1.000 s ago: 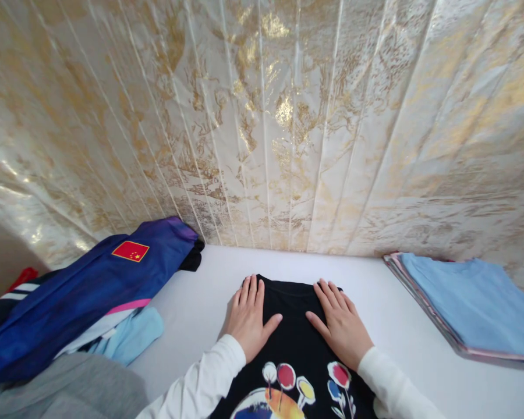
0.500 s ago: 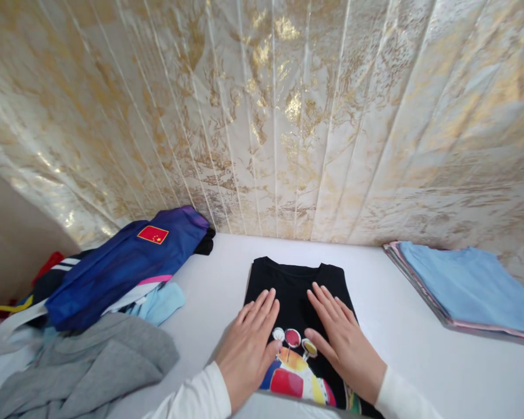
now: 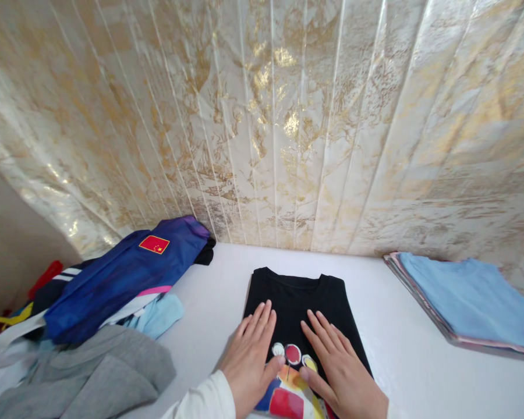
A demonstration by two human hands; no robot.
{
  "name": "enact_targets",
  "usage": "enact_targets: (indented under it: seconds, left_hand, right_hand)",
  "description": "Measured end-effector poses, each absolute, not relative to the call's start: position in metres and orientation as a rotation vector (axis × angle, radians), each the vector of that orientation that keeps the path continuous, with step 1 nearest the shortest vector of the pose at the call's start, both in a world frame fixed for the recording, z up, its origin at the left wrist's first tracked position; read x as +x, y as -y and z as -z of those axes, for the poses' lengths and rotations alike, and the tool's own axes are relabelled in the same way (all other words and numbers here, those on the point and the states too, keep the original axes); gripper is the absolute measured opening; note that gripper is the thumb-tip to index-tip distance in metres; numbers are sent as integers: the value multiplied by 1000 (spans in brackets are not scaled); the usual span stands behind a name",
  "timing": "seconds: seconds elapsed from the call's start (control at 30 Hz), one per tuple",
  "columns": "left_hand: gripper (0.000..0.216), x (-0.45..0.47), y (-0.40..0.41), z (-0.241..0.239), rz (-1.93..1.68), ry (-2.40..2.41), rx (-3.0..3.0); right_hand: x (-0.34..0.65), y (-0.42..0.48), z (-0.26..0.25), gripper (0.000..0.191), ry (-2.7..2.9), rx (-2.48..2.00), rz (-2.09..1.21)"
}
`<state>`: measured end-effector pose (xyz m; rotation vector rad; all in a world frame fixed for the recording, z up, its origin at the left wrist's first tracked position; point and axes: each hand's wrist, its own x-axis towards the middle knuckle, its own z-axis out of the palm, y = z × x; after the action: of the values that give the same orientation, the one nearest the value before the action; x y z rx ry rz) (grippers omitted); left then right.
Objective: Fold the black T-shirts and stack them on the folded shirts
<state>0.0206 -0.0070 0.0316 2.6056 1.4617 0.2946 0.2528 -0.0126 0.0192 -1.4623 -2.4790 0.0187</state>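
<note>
Since one second ago, moved left hand (image 3: 251, 355) and right hand (image 3: 340, 369) down from the shoulders (image 3: 334, 286) of the black shirt (image 3: 290, 302) toward its printed picture (image 3: 286, 401), uncovering both shoulders.

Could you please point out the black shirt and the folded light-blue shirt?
Black shirt (image 3: 290, 319), head view: upper chest cloth.
Folded light-blue shirt (image 3: 471, 299), head view: middle of its top face.

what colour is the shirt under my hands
The shirt is black with a multicoloured print; head view.

the shirt (image 3: 290, 314) is black with a multicoloured print (image 3: 287, 400).
</note>
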Motion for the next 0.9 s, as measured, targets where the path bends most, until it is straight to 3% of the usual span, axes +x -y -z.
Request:
enact_targets:
  seconds: [0.23, 0.4, 0.53, 0.8, 0.9]
  left_hand:
    - [72, 52, -54, -58, -218, -1565, 2551]
    - [71, 61, -71, -46, -274, -1594, 2555]
    - [68, 57, -70, -36, -351, -1586, 2612]
    - [63, 59, -70, -41, -306, -1544, 2604]
    - [64, 60, -70, -44, -295, -1534, 2574]
  right_hand:
    - [266, -50, -29, 73, 2318, -1772, -8]
    - [265, -64, -10, 69, 2229, -1761, 128]
    - [266, -70, -18, 66, 2268, -1816, 55]
    - [233, -65, -30, 63, 2521, -1401, -70]
    - [229, -69, -27, 63, 2534, -1456, -127]
